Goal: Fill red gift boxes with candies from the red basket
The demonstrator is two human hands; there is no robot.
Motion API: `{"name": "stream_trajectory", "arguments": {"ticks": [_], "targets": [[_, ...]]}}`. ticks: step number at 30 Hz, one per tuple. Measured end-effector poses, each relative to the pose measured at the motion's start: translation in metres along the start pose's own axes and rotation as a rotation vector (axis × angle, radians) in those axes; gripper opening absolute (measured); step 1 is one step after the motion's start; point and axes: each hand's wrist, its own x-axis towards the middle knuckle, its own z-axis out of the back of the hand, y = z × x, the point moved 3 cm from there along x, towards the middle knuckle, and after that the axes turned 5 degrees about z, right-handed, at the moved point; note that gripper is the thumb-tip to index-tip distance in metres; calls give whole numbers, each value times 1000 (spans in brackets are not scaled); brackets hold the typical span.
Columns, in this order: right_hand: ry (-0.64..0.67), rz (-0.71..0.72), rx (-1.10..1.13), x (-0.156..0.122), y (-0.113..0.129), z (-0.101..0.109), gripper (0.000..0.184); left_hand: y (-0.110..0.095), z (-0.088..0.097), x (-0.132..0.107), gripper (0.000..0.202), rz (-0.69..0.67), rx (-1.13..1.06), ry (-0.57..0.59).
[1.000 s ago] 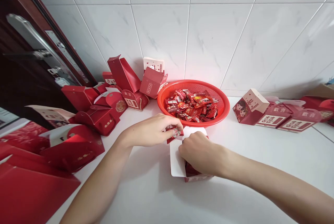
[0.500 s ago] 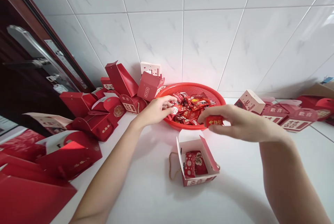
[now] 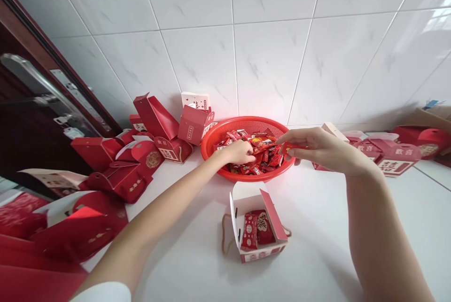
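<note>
A red plastic basket (image 3: 211, 138) holds a heap of red-wrapped candies (image 3: 260, 144). My left hand (image 3: 239, 152) reaches into it, fingers curled down among the wrappers; whatever they grip is hidden. Over the basket's right side, my right hand (image 3: 317, 147) pinches a small red packet of candy (image 3: 289, 148) between thumb and fingers. In front of the basket stands an open red and white gift box (image 3: 264, 254) with its flaps up and rope handles at its sides. Inside lie a dotted red packet (image 3: 250, 230) and a darker red packet (image 3: 265, 227).
Several red gift boxes (image 3: 123, 182) crowd the left side, some with lids up. More boxes (image 3: 400, 156) stand at the right by a cardboard carton (image 3: 428, 119). A tiled wall (image 3: 268, 67) rises behind; a door handle (image 3: 35, 86) is at far left.
My left hand has moved right and deeper into the candies, its fingers curling. My right hand has shifted up with its packet, over the basket's edge. The view has tilted slightly.
</note>
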Motion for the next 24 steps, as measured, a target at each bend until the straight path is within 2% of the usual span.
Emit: {"name": "stream_trajectory", "arguments": {"ticks": [4, 7, 12, 16, 18, 24], "targets": [[1, -26, -74, 0, -2, 1, 34, -23, -13, 21, 23, 76, 34, 7], [16, -28, -111, -2, -3, 1, 34, -24, -15, 27, 23, 126, -27, -22], [11, 6, -130, -4, -1, 3, 33, 4, -4, 19, 33, 155, -323, -53], [-12, 37, -151, -2, 2, 4, 27, 28, 4, 3, 19, 142, -659, -90], [-11, 54, -147, 0, 1, 3, 24, 35, 6, -5, 9, 132, -804, -102], [-52, 7, -85, 4, -4, -1, 17, 46, 8, -17, 21, 143, -1115, -216]]}}
